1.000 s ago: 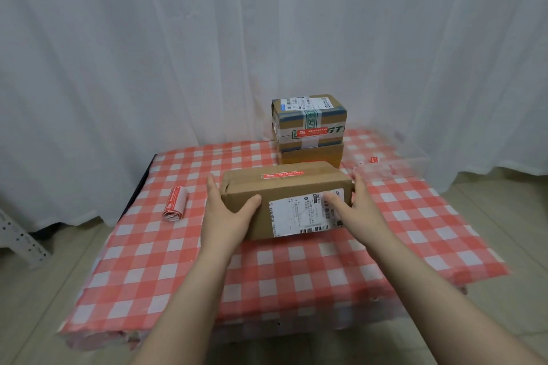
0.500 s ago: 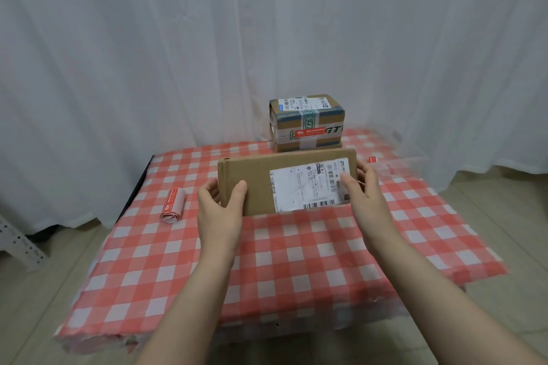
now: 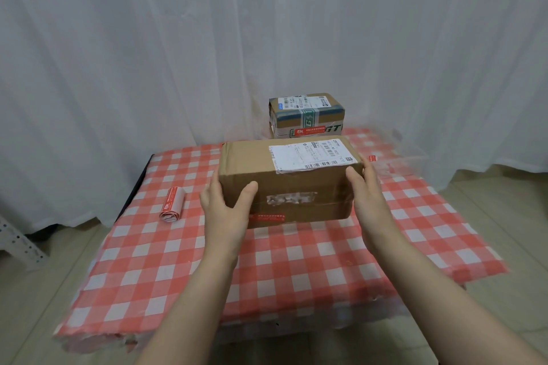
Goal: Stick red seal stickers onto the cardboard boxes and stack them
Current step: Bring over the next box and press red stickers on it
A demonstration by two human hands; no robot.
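Observation:
I hold a brown cardboard box [image 3: 296, 184] above the middle of the table, tilted so its white shipping label faces up. A red seal sticker [image 3: 271, 216] runs along its lower front edge. My left hand [image 3: 226, 207] grips the box's left end, thumb on the front face. My right hand [image 3: 363, 187] grips the right end. Behind it, a taped box [image 3: 307, 114] with a red seal sticker on its front tops the stack at the table's back; the box under it is hidden. A roll of red seal stickers [image 3: 173, 204] lies to the left.
The table [image 3: 296, 264] wears a red and white checked cloth. A small red sticker piece [image 3: 372, 159] lies on clear plastic at the back right. White curtains hang close behind. A white metal rack leg [image 3: 17, 243] stands on the floor at the far left.
Both hands lifted the box off the table and rolled it toward me: the label went from the front to the top, and the stickered face now points down and forward.

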